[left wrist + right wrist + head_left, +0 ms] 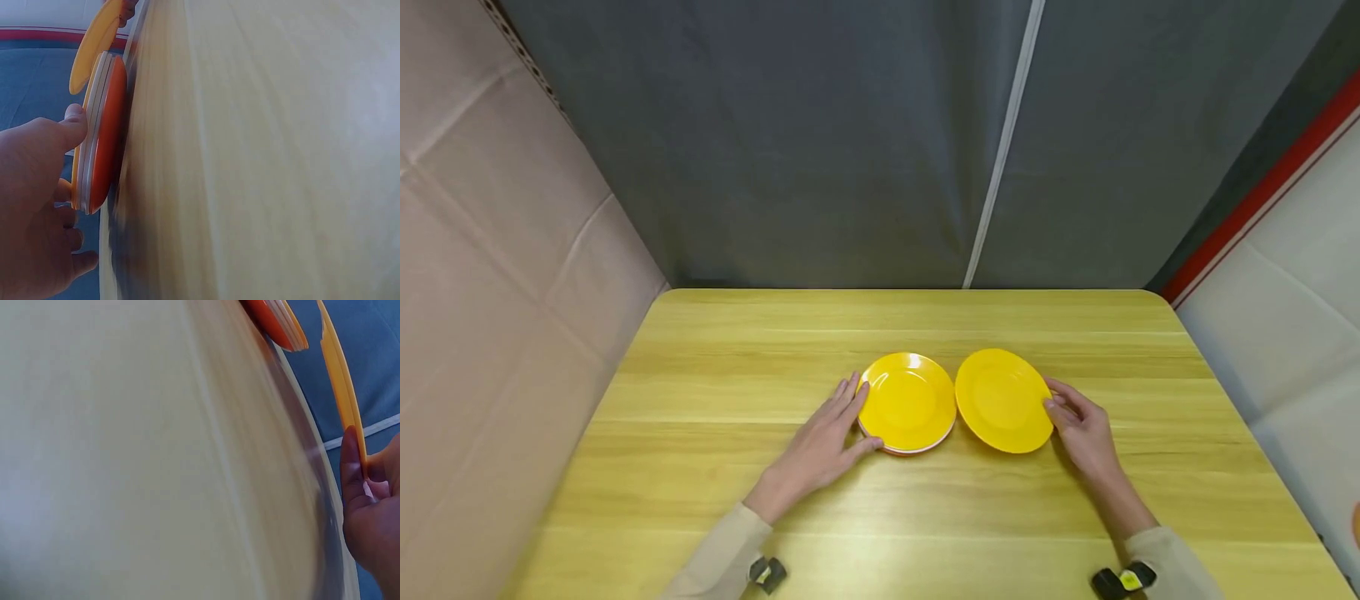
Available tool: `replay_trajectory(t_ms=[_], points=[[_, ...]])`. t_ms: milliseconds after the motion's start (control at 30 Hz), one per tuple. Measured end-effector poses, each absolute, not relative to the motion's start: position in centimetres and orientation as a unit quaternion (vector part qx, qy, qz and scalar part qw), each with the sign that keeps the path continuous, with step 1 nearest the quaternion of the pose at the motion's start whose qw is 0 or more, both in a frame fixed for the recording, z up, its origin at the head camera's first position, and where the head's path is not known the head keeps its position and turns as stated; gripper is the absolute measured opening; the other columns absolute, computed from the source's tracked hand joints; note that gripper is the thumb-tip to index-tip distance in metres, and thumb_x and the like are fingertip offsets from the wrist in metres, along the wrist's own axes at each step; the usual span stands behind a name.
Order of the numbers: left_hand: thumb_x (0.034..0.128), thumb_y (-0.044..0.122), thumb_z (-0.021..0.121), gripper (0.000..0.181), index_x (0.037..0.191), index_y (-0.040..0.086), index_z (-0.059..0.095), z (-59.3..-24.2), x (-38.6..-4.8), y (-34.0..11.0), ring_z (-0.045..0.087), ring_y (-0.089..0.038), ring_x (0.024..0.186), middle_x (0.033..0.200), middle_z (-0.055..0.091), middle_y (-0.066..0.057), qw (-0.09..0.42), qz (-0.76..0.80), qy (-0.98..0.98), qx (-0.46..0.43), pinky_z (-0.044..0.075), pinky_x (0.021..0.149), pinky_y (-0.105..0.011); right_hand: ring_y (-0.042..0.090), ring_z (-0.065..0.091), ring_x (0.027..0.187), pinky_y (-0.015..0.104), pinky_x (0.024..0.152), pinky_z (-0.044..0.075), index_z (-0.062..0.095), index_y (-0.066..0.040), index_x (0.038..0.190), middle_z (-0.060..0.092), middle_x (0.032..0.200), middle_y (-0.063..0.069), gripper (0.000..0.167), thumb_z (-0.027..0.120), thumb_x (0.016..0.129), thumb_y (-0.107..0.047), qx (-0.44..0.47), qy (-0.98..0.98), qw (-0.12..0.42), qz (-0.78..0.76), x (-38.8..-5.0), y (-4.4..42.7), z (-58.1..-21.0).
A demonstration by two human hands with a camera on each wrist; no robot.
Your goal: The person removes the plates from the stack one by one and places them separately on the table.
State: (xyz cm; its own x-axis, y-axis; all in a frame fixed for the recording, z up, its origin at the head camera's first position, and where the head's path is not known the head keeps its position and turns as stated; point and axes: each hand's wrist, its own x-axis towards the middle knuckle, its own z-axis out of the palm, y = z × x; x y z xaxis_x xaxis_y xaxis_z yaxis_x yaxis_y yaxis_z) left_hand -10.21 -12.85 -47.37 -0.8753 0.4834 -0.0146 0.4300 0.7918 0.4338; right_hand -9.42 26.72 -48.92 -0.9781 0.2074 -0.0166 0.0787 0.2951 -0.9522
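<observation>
A stack of plates lies on the table, with a glossy yellow plate (907,402) on top. Side-on in the left wrist view, pale plates (95,137) show beneath it, and an orange plate (111,134) is lowest. My left hand (820,437) rests on the left rim of the stack, fingers fairly straight and thumb spread along the near edge. With thumb and fingers, my right hand (1081,429) pinches the right rim of a second yellow plate (1003,402). That plate is tilted and raised off the table, just right of the stack.
The wooden table (715,367) has a straight far edge with rounded corners. Behind it hangs a dark grey curtain (775,150) with a light vertical strip. Pale fabric walls (497,292) stand at both sides, the right one with a red band (1270,187).
</observation>
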Motion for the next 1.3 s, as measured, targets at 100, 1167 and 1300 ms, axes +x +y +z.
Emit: replay_trajectory(t_ms=[100,1167,1300], points=[[0.0989,0.066,0.046,0.088,0.162,0.012,0.016,-47.4,-10.2,-12.8,0.015,-0.03,0.157,0.171,0.008,-0.01,0.062,0.213,0.945,0.243,0.023,0.126,-0.048,-0.007,0.062,0.091,0.008,0.078,0.054,0.056,0.0,0.142,0.061,0.102,-0.008,0.043,0.059,0.104,-0.018,-0.095,-0.804,0.049,0.585,-9.4,27.3,-49.2],[0.1005,0.063,0.046,0.085,0.162,0.012,0.018,-47.2,-10.1,-12.9,0.013,-0.027,0.158,0.171,0.009,-0.01,0.07,0.223,0.943,0.237,0.023,0.126,-0.049,-0.006,0.056,0.071,0.007,0.062,0.05,0.07,-0.001,0.124,0.063,0.085,-0.008,0.03,0.067,0.097,-0.014,-0.129,-0.861,0.091,0.483,-9.2,27.8,-49.5],[0.1004,0.062,0.047,0.085,0.162,0.012,0.018,-47.1,-10.0,-12.9,0.013,-0.027,0.158,0.171,0.01,-0.01,0.068,0.226,0.943,0.236,0.024,0.126,-0.049,-0.007,0.055,0.073,0.006,0.063,0.049,0.072,-0.001,0.121,0.066,0.09,-0.002,0.03,0.069,0.096,-0.017,-0.146,-0.87,0.089,0.462,-9.2,27.7,-49.3]])
